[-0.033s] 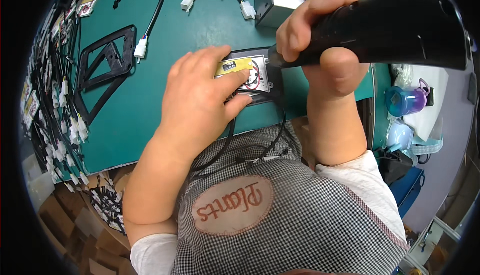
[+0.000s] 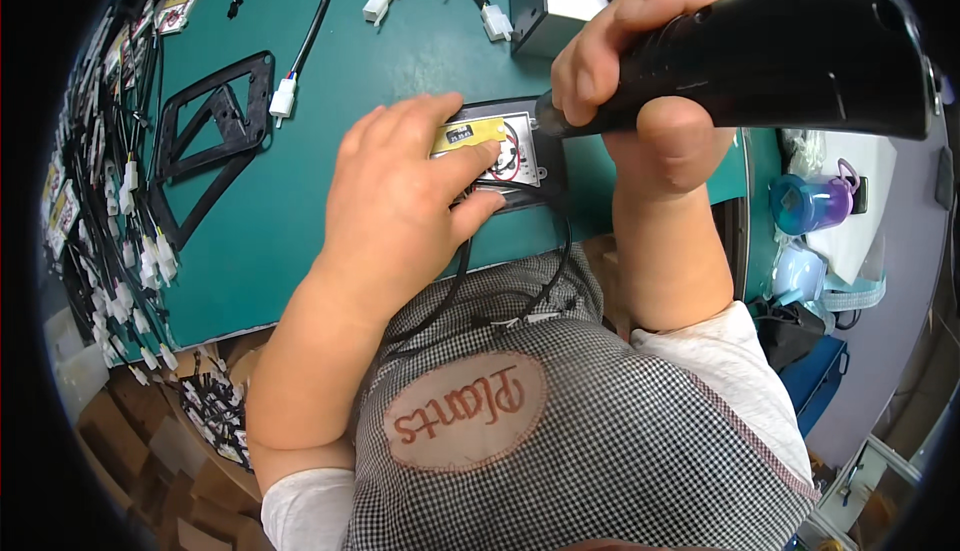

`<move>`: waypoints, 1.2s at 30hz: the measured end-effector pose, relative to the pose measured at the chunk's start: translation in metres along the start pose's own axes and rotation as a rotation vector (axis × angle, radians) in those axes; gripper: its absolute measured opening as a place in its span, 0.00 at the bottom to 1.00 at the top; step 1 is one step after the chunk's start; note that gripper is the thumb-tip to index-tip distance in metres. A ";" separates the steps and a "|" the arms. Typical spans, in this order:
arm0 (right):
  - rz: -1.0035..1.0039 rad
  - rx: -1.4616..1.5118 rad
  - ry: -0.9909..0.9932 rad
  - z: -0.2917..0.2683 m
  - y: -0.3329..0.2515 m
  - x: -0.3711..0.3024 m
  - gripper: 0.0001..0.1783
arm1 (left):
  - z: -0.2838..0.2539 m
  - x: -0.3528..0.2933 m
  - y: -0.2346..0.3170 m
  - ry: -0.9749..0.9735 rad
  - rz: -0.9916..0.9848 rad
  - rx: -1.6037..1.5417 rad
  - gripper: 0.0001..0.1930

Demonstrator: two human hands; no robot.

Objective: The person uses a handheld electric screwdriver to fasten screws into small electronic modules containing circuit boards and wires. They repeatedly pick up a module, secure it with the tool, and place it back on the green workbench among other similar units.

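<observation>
My left hand (image 2: 390, 181) lies over a flat metal module with a yellow label (image 2: 473, 135), holding it down with index finger and thumb while the other fingers reach its far edge. Thin red and black wires show at the module's right end. Under the module is a black plate (image 2: 556, 159). My right hand (image 2: 640, 81) is wrapped round a thick black power screwdriver (image 2: 790, 56), held nearly level. Its tip end points left at the module's right edge; whether it touches a screw is hidden. Black cables (image 2: 567, 236) run from the module toward my apron.
At the left lie black brackets (image 2: 215, 116) and a thick bundle of cables with white connectors (image 2: 130, 271). More white connectors (image 2: 378, 3) are at the back, beside a metal box (image 2: 560, 11). A blue-purple bottle (image 2: 810, 201) stands at the right. The green table (image 2: 260, 281) ends before my apron.
</observation>
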State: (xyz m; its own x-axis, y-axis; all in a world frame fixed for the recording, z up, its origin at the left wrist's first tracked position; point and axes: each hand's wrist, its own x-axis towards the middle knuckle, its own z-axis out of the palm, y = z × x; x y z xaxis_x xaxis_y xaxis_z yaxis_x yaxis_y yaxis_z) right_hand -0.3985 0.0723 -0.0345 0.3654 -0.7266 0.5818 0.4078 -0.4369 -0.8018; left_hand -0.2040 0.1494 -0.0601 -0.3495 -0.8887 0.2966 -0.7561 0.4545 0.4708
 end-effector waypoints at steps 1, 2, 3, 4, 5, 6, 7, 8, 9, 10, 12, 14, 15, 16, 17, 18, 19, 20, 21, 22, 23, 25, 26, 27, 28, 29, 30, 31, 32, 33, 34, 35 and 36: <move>-0.010 -0.002 0.062 0.002 0.001 -0.002 0.30 | 0.000 0.000 0.000 -0.008 0.004 0.000 0.19; -0.021 -0.004 0.123 0.003 0.002 -0.005 0.29 | 0.000 0.000 0.000 -0.014 0.009 0.001 0.19; -0.032 -0.007 0.186 0.002 0.004 -0.007 0.29 | 0.000 0.000 0.000 -0.011 0.006 0.005 0.20; -0.021 0.002 0.238 -0.002 0.004 -0.008 0.27 | 0.001 0.000 0.000 -0.010 0.004 0.008 0.20; 0.007 -0.022 0.327 -0.003 0.002 -0.008 0.25 | 0.002 0.002 -0.001 -0.004 0.006 0.009 0.20; -0.027 0.030 0.348 -0.006 -0.001 -0.006 0.25 | 0.003 0.001 -0.001 -0.001 0.008 0.017 0.20; -0.061 0.081 0.369 -0.011 -0.006 -0.004 0.25 | 0.003 -0.001 -0.002 0.002 0.011 0.025 0.21; -0.120 0.066 0.329 -0.025 -0.015 0.001 0.26 | 0.003 -0.002 -0.002 0.005 0.010 0.032 0.21; -0.153 0.043 0.295 -0.038 -0.030 0.005 0.27 | 0.003 -0.002 -0.001 0.006 -0.001 0.029 0.21; -0.184 0.034 0.321 -0.046 -0.041 0.012 0.28 | 0.004 -0.002 -0.001 0.006 -0.013 0.027 0.21; -0.232 0.018 0.342 -0.062 -0.056 0.021 0.29 | 0.003 0.001 0.000 0.007 -0.006 0.026 0.21; -0.234 0.027 0.325 -0.068 -0.060 0.026 0.28 | 0.003 0.000 0.001 0.010 -0.003 0.036 0.21; -0.246 0.014 0.327 -0.070 -0.060 0.028 0.27 | 0.004 -0.001 0.001 0.011 -0.009 0.026 0.21; -0.258 0.000 0.330 -0.071 -0.059 0.030 0.27 | 0.005 0.000 0.000 0.012 -0.014 0.016 0.20; -0.267 -0.013 0.338 -0.069 -0.058 0.032 0.27 | 0.006 -0.001 0.000 0.008 -0.020 0.005 0.20; -0.273 0.002 0.344 -0.065 -0.056 0.036 0.26 | 0.006 0.000 0.000 0.006 -0.016 0.005 0.20; -0.284 -0.036 0.467 -0.057 -0.053 0.037 0.25 | 0.006 0.001 0.000 0.004 -0.012 0.005 0.20; -0.287 -0.043 0.576 -0.028 -0.045 0.046 0.25 | 0.006 -0.004 -0.001 0.010 -0.035 0.027 0.20; -0.270 -0.064 0.602 -0.023 -0.046 0.048 0.25 | 0.006 -0.003 -0.002 0.006 -0.024 0.021 0.20; -0.255 -0.083 0.628 -0.018 -0.047 0.050 0.24 | 0.006 -0.002 -0.003 0.002 -0.014 0.016 0.20; -0.240 -0.096 0.651 -0.012 -0.048 0.052 0.24 | 0.006 -0.002 -0.003 0.002 -0.008 0.016 0.20; -0.183 -0.082 0.587 -0.015 -0.050 0.049 0.24 | 0.007 -0.002 -0.003 0.005 -0.007 0.009 0.20; -0.155 -0.063 0.546 -0.018 -0.050 0.046 0.24 | 0.006 -0.002 -0.002 0.008 -0.007 0.008 0.20; -0.127 -0.044 0.502 -0.020 -0.051 0.044 0.23 | 0.006 -0.003 -0.002 0.012 -0.006 0.012 0.20; -0.123 -0.034 0.374 -0.043 -0.046 0.034 0.24 | 0.006 -0.004 -0.002 0.016 -0.005 0.017 0.20; -0.117 -0.030 0.252 -0.050 -0.046 0.032 0.25 | 0.007 -0.003 -0.003 0.017 0.000 0.016 0.20; -0.144 -0.053 0.275 -0.052 -0.048 0.026 0.25 | 0.007 -0.002 -0.003 0.020 0.012 0.014 0.21; -0.174 0.021 0.304 -0.053 -0.047 0.021 0.26 | 0.007 0.000 -0.003 0.023 0.025 0.011 0.22; -0.209 -0.013 0.359 -0.051 -0.049 0.019 0.26 | 0.006 0.000 -0.004 0.027 0.034 0.016 0.22; -0.243 -0.048 0.414 -0.050 -0.051 0.019 0.26 | 0.006 -0.001 -0.004 0.024 0.029 0.025 0.22; -0.271 -0.016 0.353 -0.057 -0.050 0.021 0.28 | 0.006 -0.001 -0.004 0.021 0.025 0.032 0.22; -0.303 0.013 0.291 -0.062 -0.049 0.030 0.29 | 0.006 -0.001 -0.003 0.020 0.025 0.040 0.22; -0.334 0.041 0.229 -0.064 -0.051 0.035 0.30 | 0.006 -0.001 -0.003 0.022 0.029 0.041 0.22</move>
State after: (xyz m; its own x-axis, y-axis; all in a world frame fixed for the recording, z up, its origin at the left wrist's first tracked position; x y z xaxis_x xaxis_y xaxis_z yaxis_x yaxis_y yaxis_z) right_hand -0.4597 0.0347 0.0179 0.0129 -0.6497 0.7601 0.5070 -0.6509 -0.5650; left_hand -0.2048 0.1483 -0.0671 -0.3597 -0.8736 0.3278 -0.7681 0.4767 0.4275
